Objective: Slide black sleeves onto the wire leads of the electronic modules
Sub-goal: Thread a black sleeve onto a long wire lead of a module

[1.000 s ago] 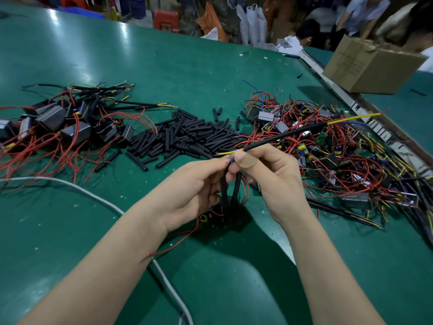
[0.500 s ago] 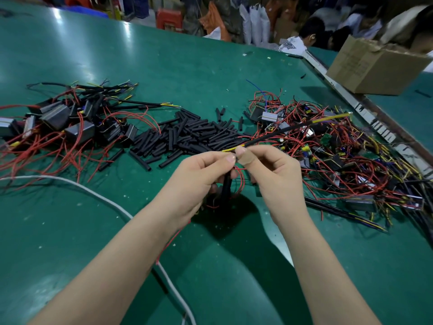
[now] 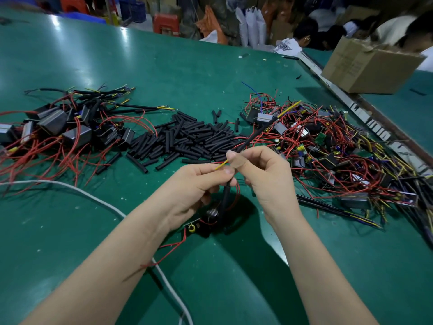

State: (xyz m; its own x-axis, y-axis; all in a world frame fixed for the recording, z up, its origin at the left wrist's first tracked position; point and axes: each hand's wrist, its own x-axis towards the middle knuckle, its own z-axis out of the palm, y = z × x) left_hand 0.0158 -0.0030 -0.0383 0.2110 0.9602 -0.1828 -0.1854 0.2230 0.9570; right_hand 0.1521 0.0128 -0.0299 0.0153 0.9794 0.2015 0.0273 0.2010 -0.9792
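Observation:
My left hand [image 3: 199, 184] pinches a yellow wire lead [image 3: 221, 164] at its tip and also holds a black sleeved lead [image 3: 225, 200] that hangs down to a small electronic module [image 3: 206, 221] under my hands. Just to the right, my right hand [image 3: 262, 174] pinches a long black sleeve [image 3: 255, 133] that runs up and to the right, with yellow wire [image 3: 289, 109] showing at its far end. A pile of loose black sleeves [image 3: 187, 139] lies beyond my hands.
Sleeved modules with red wires [image 3: 58, 130] are heaped at the left. A tangle of modules and red and yellow leads [image 3: 339, 156] fills the right. A white cable [image 3: 93, 198] crosses the green table [image 3: 164, 66]. A cardboard box [image 3: 367, 66] and seated people are at the far right.
The long black sleeve has slid along the yellow wire, so less yellow shows at its far end. Both hands have risen slightly away from the module.

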